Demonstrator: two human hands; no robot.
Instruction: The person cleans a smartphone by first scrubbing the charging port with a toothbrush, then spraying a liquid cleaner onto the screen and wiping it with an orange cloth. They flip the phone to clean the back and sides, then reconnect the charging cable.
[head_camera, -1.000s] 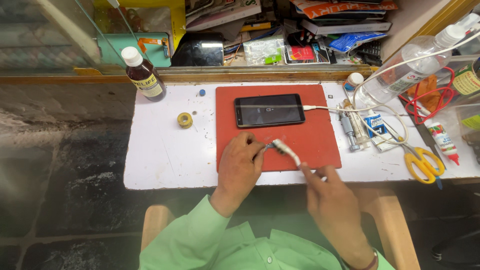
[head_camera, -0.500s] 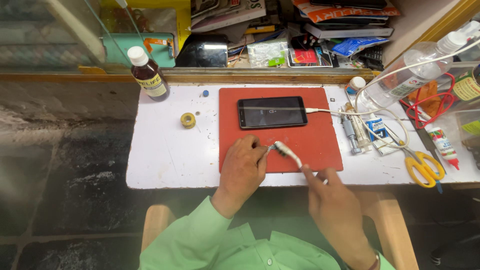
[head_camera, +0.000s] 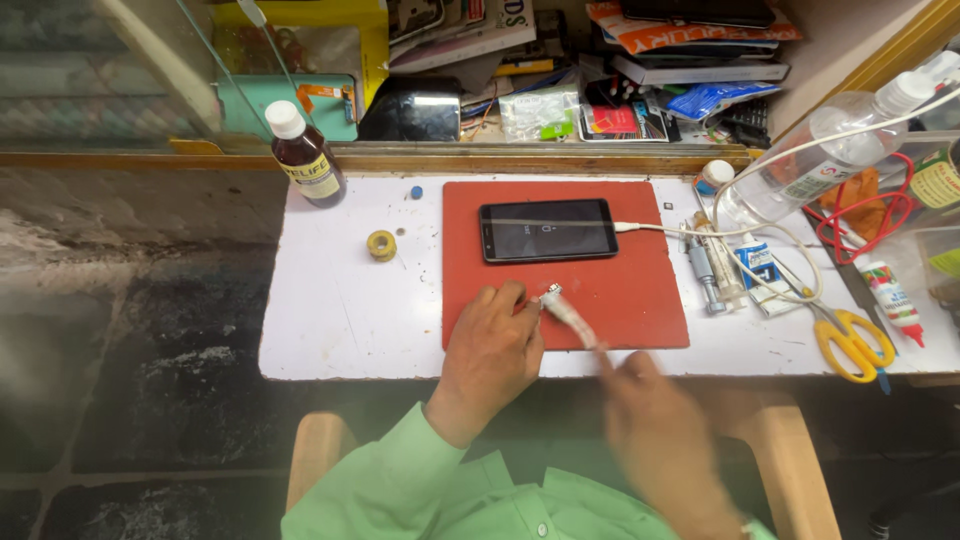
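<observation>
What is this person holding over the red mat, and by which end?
A small white tube. The left hand pinches its tip at the upper end; the blurred right hand meets its lower end, though that grip cannot be told.

We've got a small whitish tube (head_camera: 568, 312) lying slanted on the red mat (head_camera: 640, 300), metal tip up-left, just below the black phone (head_camera: 546, 229). Phone's flat, screen up, white cable (head_camera: 660, 229) plugged into its right end.

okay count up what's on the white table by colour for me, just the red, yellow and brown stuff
Red: 1, the red mat
Yellow: 2, the tape roll and the scissors
Brown: 1, the brown bottle
Total: 4
</observation>
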